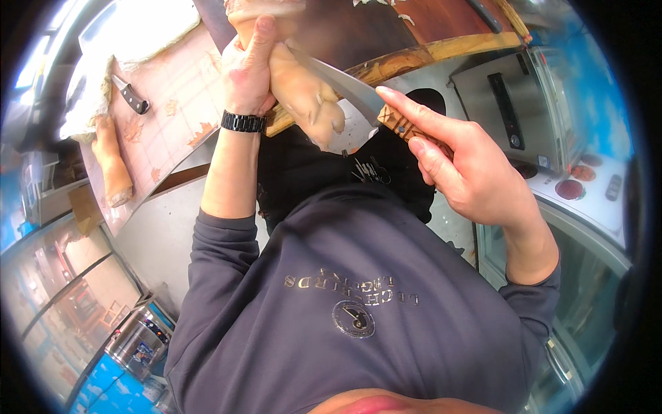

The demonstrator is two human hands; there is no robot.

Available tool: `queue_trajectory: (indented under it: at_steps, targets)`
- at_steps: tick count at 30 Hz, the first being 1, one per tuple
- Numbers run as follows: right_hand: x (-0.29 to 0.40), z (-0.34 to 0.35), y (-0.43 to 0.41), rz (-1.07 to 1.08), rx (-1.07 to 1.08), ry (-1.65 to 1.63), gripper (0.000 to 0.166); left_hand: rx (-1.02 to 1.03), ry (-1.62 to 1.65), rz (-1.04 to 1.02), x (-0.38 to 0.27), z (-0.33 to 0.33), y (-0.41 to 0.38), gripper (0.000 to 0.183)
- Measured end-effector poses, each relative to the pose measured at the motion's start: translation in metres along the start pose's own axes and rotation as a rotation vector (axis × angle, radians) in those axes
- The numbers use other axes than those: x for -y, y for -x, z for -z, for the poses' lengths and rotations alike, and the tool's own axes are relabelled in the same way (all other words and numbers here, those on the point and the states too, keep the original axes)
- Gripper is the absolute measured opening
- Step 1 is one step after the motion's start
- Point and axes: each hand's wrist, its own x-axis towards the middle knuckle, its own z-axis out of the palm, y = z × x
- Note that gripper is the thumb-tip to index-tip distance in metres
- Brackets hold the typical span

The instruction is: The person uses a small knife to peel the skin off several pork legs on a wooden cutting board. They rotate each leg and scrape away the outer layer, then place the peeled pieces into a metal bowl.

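Note:
My left hand grips a pale pig's trotter around its shank, with the hoof end tilted down towards me. A wooden-handled knife is in my right hand, my index finger stretched along the top of its patterned handle. Its broad steel blade lies across the trotter's far side, close to the skin; whether the edge touches it I cannot tell. Behind the trotter is a dark wooden cutting board with a lighter wooden rim.
On the left table lie a black-handled knife, another trotter and a whitish cloth. A second knife rests at the board's far right. Glass-fronted cabinets stand to my right. White scraps dot the board.

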Motion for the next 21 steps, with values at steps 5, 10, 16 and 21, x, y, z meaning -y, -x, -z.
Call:
queue_trajectory:
  at_steps: [5, 10, 16, 21]
  targets:
    - [0.000, 0.000, -0.008, 0.044, -0.021, -0.024, 0.062, 0.018, -0.109, -0.116, -0.001, -0.003, 0.002, 0.061]
    - [0.001, -0.002, -0.017, 0.046, -0.017, -0.051, 0.062, -0.024, -0.283, -0.274, -0.006, -0.008, 0.000, 0.064]
    - [-0.003, -0.005, 0.003, 0.016, -0.028, -0.028, 0.064, -0.003, -0.131, -0.309, -0.016, -0.028, -0.001, 0.061]
    - [-0.011, -0.010, -0.016, 0.088, -0.047, -0.039, 0.060, 0.062, -0.059, -0.122, 0.004, 0.004, 0.000, 0.060]
